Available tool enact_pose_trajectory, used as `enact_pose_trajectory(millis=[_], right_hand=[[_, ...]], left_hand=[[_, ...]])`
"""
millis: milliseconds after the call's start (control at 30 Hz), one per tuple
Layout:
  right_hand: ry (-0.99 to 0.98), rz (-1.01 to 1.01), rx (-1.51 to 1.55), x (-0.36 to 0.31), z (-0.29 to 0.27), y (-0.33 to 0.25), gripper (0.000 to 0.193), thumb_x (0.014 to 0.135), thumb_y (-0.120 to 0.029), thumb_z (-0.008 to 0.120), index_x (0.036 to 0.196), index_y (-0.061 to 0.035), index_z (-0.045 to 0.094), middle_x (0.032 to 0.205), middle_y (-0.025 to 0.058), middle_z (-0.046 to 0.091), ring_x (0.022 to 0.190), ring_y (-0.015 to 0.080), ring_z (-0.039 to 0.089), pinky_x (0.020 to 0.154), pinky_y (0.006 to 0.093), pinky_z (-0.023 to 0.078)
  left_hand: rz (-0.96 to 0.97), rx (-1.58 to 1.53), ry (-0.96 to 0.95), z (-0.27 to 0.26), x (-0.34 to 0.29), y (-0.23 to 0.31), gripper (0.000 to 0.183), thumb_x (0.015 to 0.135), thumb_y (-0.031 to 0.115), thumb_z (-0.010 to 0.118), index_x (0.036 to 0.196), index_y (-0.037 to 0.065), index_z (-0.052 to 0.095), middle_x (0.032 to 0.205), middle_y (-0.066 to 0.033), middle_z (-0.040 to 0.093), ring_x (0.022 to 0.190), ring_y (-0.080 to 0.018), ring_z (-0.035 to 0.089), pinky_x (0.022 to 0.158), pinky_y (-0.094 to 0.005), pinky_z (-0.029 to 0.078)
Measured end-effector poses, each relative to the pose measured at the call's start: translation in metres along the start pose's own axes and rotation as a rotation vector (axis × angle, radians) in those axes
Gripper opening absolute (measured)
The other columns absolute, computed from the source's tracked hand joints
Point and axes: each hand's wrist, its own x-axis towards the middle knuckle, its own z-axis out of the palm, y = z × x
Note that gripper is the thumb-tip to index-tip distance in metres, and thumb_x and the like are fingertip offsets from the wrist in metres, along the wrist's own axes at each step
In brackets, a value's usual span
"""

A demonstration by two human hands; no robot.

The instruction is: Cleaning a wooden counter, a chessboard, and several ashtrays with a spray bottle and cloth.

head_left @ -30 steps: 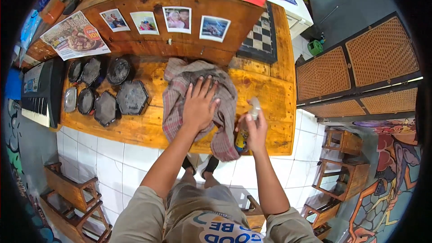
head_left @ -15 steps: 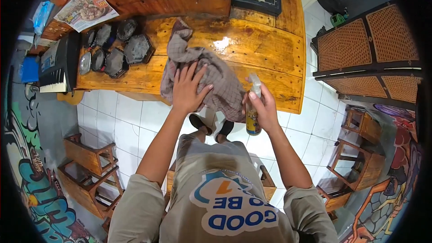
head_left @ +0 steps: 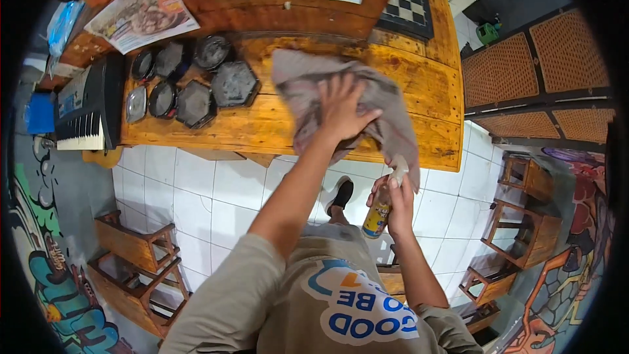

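My left hand [head_left: 342, 110] lies flat with fingers spread on a grey-brown checked cloth [head_left: 388, 95], pressing it against the wooden counter [head_left: 434, 132]. The cloth is bunched, and one end hangs over the counter's near edge. Just off that edge, my right hand [head_left: 402, 210] is wrapped around a spray bottle [head_left: 377, 215] with a pale trigger head and a yellow label. The bottle stands slightly tilted, close to the hanging end of the cloth.
Several dark ashtray-like dishes [head_left: 195, 102] sit left of the cloth, near a keyboard [head_left: 87, 108]. A chessboard [head_left: 407, 10] lies at the far right of the counter. Wooden stools [head_left: 137, 242] stand on both sides, with a woven folding screen [head_left: 540, 65] at right.
My left hand has slid the cloth to the right along the counter. The bottle in my right hand has shifted right and nearer to me. My body has moved too, shifting the view.
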Motion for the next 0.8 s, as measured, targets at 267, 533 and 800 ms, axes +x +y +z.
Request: enact_pose_trajectory(millis=[267,533,800], right_hand=[[-0.04,-0.19,0.02,0.035,0.098,-0.016,0.047,0.102,-0.027,0.05,0.141,-0.0037,0.04,0.086,0.0076,0.057,0.07,0.0158,0.06,0.065,0.0289,0.05],[-0.147,-0.135,0.073,0.053,0.152,-0.007,0.048,0.102,-0.024,0.053,0.143,-0.0038,0.04,0.088,0.0071,0.058,0.071,0.0138,0.059,0.064,0.0283,0.05],[-0.074,-0.125,0.094,0.05,0.123,-0.005,0.05,0.1,-0.021,0.056,0.143,-0.004,0.039,0.089,0.0065,0.059,0.076,0.0133,0.059,0.067,0.0287,0.051]], left_hand=[[0.042,-0.035,0.256,-0.105,-0.007,-0.146,0.083,0.072,0.062,0.074,0.134,0.01,0.055,0.14,-0.0174,0.052,0.131,-0.0359,0.045,0.11,-0.0588,0.025],[-0.196,0.264,0.042,-0.113,-0.014,-0.2,0.125,0.056,0.075,0.077,0.152,0.009,0.03,0.15,-0.0238,0.038,0.146,-0.0347,0.028,0.111,-0.0726,-0.001],[0.079,-0.048,0.289,-0.125,-0.017,-0.172,0.111,0.057,0.045,0.089,0.146,0.007,0.034,0.139,-0.0177,0.048,0.135,-0.0338,0.042,0.116,-0.0632,0.013]])
